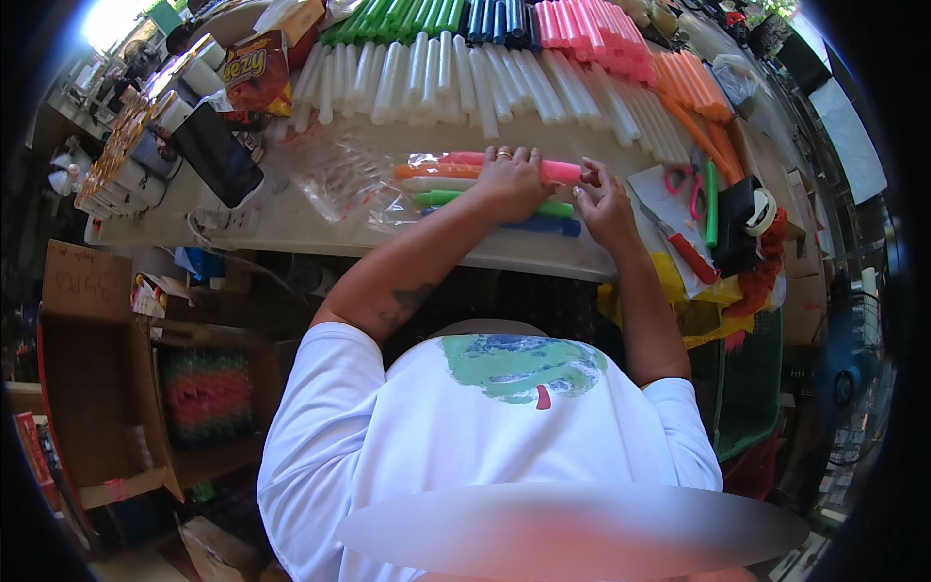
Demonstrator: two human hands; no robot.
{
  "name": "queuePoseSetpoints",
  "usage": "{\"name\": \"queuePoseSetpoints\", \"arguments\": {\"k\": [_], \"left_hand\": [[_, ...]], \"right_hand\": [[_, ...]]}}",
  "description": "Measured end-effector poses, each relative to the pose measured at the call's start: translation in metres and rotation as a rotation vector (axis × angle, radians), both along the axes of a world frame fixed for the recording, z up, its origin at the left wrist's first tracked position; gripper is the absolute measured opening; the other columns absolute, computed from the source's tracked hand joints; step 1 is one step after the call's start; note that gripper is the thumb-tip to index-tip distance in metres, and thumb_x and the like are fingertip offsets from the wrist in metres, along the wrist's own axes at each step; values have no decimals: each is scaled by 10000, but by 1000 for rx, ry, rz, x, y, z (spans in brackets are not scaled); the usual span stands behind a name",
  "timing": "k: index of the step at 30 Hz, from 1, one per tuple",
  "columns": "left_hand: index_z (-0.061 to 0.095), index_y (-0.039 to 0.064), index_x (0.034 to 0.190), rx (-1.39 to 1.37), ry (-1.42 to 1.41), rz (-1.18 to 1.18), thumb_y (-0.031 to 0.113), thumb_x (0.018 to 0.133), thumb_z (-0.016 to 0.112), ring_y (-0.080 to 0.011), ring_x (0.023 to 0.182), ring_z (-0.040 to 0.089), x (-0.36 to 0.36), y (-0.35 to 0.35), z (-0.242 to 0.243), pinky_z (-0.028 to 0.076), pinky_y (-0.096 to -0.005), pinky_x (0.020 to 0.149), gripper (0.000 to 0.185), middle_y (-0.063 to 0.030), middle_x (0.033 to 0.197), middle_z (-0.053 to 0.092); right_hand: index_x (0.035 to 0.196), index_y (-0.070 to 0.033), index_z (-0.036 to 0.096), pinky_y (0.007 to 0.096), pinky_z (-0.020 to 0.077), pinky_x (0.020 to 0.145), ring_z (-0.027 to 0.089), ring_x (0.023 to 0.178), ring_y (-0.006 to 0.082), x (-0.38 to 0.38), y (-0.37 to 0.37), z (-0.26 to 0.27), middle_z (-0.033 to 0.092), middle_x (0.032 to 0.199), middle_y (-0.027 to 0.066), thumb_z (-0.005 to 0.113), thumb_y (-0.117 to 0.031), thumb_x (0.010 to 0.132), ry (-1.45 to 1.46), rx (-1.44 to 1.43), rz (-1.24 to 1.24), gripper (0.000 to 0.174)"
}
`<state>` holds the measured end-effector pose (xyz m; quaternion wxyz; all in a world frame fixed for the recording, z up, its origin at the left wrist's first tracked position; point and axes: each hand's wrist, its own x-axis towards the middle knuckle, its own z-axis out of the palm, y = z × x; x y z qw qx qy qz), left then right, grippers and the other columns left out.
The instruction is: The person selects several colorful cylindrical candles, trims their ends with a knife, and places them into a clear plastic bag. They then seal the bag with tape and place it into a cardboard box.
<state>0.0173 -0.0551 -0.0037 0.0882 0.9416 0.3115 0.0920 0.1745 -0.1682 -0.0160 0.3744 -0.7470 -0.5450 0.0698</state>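
Note:
My left hand (511, 183) lies palm down over several coloured tapers, its fingers across the pink candle (560, 171). My right hand (605, 202) is at the right ends of these candles, thumb and fingers apart, its fingertips close to the pink one's end; whether they touch cannot be told. Below the pink candle lie an orange candle (436, 171), a white one, a green candle (556, 209) and a blue candle (542, 224), side by side. Clear plastic wrap (393, 207) covers their left ends. More crinkled clear film (331, 171) lies to the left.
White candles (429, 80) lie stacked behind, with green, dark blue, pink and orange stacks around them. At right are pink-handled scissors (697, 190), a red-handled knife (691, 256) and a black tape dispenser (734, 211). A dark phone (218, 156) and several jars (124, 182) stand left.

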Motion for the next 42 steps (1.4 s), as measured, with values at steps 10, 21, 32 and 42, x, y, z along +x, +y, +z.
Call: {"name": "queuePoseSetpoints", "arguments": {"k": [10, 21, 32, 42], "left_hand": [[472, -47, 1308, -55, -146, -287, 369, 972, 428, -365, 1211, 501, 13, -4, -14, 344, -435, 1048, 537, -228, 1287, 534], [540, 50, 1255, 39, -665, -475, 278, 820, 714, -369, 1195, 486, 0, -25, 17, 383, -452, 1023, 520, -178, 1243, 547], [554, 81, 1028, 352, -466, -381, 189, 753, 686, -291, 1020, 532, -74, -64, -19, 421, -421, 917, 324, -104, 1047, 501], [581, 94, 922, 290, -647, -426, 84, 728, 624, -242, 935, 558, -74, -71, -38, 444, -376, 880, 199, -62, 946, 508]], "right_hand": [[1463, -73, 284, 306, 424, 981, 562, 1133, 205, 3, 8, 6, 587, 1172, 172, 402, 108, 789, 692, -69, 447, 708], [1322, -85, 497, 284, 447, 835, 582, 997, 179, 11, -67, 24, 623, 1063, 84, 529, -30, 879, 44, 120, -77, 447], [846, -28, 607, 363, 385, 851, 557, 877, 283, -11, -114, 7, 610, 860, 113, 568, -229, 946, -176, 101, 55, 227], [997, -61, 689, 381, 348, 949, 563, 988, 277, -25, -84, 11, 649, 959, 122, 565, -262, 946, -163, 62, 173, 241]]}}
